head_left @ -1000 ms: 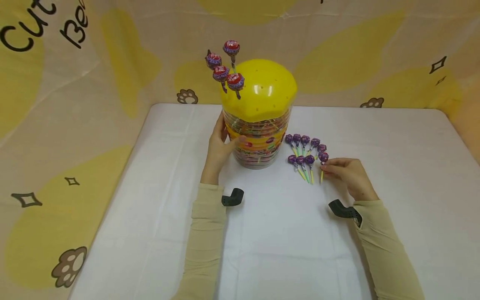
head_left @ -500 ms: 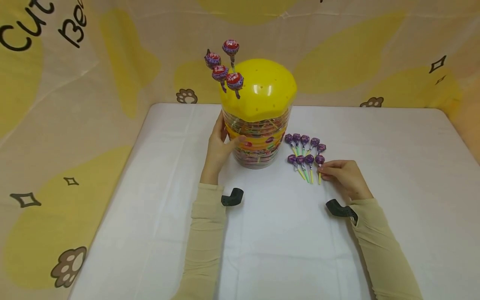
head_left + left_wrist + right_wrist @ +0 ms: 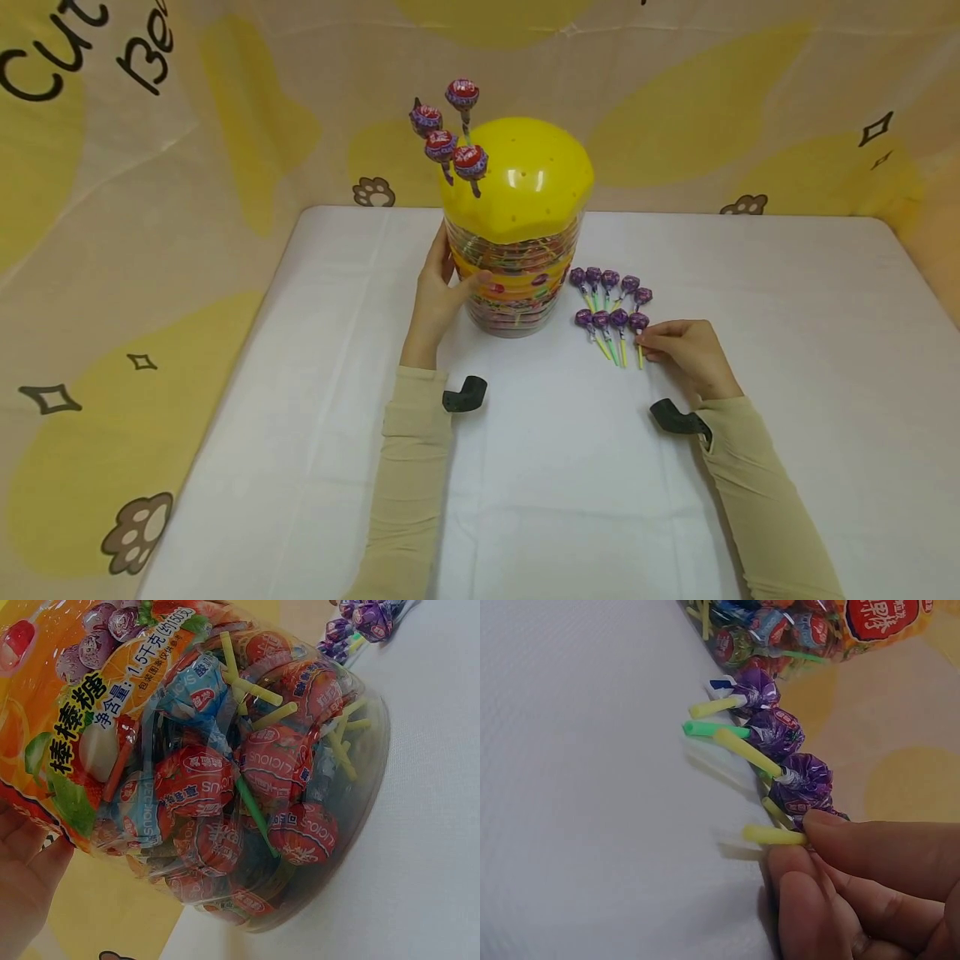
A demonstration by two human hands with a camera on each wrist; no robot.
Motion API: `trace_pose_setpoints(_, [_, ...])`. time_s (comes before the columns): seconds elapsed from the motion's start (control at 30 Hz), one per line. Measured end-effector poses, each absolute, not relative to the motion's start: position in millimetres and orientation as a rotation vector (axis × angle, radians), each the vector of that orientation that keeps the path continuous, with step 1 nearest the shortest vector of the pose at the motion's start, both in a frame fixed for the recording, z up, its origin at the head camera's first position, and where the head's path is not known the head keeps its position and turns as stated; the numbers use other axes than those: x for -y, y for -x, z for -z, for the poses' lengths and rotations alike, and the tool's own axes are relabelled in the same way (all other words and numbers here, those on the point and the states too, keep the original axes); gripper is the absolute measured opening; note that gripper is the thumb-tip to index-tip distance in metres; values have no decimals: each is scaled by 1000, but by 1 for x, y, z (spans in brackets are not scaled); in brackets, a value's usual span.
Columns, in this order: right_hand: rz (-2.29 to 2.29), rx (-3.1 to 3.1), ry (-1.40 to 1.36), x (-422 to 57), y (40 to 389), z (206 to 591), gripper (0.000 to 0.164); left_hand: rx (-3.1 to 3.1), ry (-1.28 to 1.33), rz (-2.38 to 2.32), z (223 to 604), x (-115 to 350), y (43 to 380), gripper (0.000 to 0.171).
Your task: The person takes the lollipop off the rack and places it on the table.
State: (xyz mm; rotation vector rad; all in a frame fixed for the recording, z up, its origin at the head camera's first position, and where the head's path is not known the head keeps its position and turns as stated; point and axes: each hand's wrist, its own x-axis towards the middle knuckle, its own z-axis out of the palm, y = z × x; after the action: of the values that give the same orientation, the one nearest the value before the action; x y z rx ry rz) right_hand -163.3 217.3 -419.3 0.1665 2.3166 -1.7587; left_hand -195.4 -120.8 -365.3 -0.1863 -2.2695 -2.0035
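My left hand (image 3: 435, 304) grips the left side of a clear candy jar (image 3: 517, 283), thumb across its front and fingers behind. A domed yellow lid (image 3: 540, 183) dotted with small holes tops the jar. Several red-and-purple lollipops (image 3: 471, 161) stick out of the lid's left side. In the left wrist view, wrapped lollipops (image 3: 199, 780) fill the jar's lower end. My right hand (image 3: 692, 357) pinches a purple lollipop (image 3: 638, 322) by its yellow stick (image 3: 772, 835), at the right end of the front row of purple lollipops (image 3: 602, 321).
Behind that front row lies a second row of purple lollipops (image 3: 610, 279), just right of the jar. A white cloth covers the table (image 3: 570, 500). A patterned yellow-beige backdrop (image 3: 675, 108) rises behind and at both sides. Black camera mounts (image 3: 465, 395) sit at both wrists.
My right hand has moved slightly left with the purple lollipop, bringing it closer to the front row, then stayed nearly still. The left hand and jar have hardly moved.
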Motion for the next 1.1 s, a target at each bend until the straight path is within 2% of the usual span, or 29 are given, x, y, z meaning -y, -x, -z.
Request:
trace_pose_setpoints(0.5, [1605,-2437,-157,-217,164,417,39,2275,149,2022,367,121,197,118])
trace_pose_setpoints(1.1, [1781,-2304,-130,-223,162,419,38,2272,185,1991,368,120,197,115])
